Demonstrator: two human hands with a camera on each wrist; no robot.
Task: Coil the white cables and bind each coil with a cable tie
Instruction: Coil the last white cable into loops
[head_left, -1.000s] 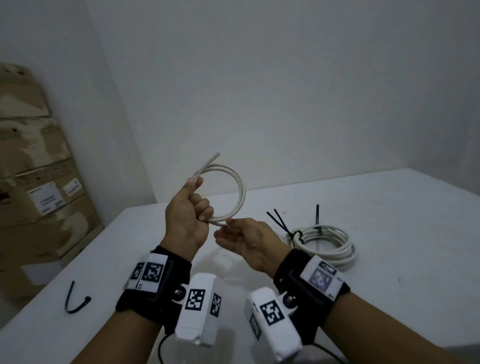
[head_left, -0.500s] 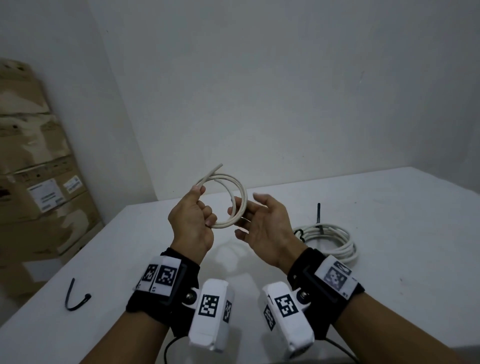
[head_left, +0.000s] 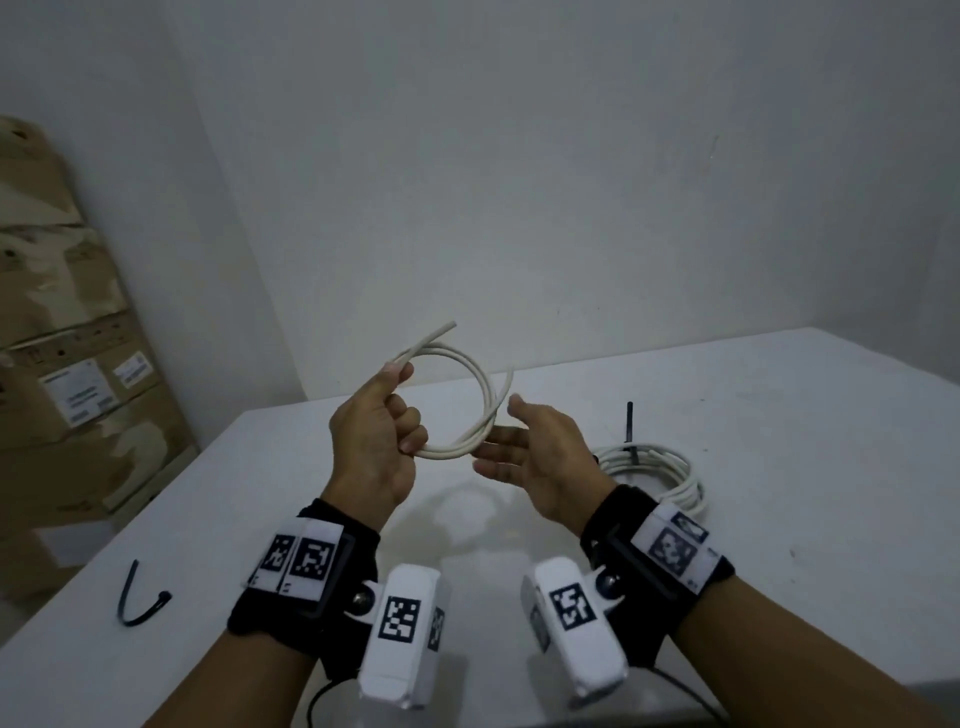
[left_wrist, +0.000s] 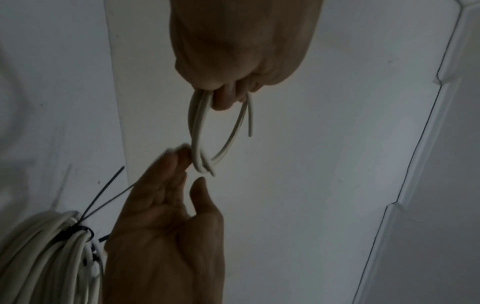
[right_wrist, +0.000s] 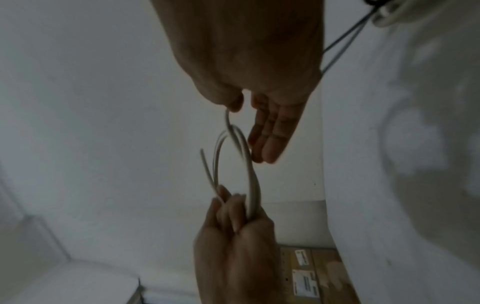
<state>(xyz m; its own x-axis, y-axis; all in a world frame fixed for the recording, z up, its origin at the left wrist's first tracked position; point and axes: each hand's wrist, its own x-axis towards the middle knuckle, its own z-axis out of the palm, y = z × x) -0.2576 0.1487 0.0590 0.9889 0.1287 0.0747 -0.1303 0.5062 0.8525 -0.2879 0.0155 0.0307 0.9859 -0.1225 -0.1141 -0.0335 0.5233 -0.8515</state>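
Note:
My left hand (head_left: 384, 415) grips a short white cable (head_left: 480, 387) wound into a small loop, held up above the table; both cable ends stick out free. The same loop (left_wrist: 200, 131) hangs from the left fingers in the left wrist view. My right hand (head_left: 524, 441) is open beside the loop, palm toward it, its straight fingertips (right_wrist: 267, 152) touching the loop's right side. A bigger white coil (head_left: 654, 467) bound with black cable ties (left_wrist: 78, 230) lies on the table behind my right wrist. A loose black cable tie (head_left: 140, 603) lies at the table's near left.
The white table (head_left: 779, 519) stands in a corner of white walls. Stacked cardboard boxes (head_left: 67, 374) stand on the left, beside the table. Wrist cameras with marker tags sit on both forearms.
The right hand let go of the loop and opened, its fingers now straight against the loop's right side. The left hand kept its grip while the loop grew a little rounder.

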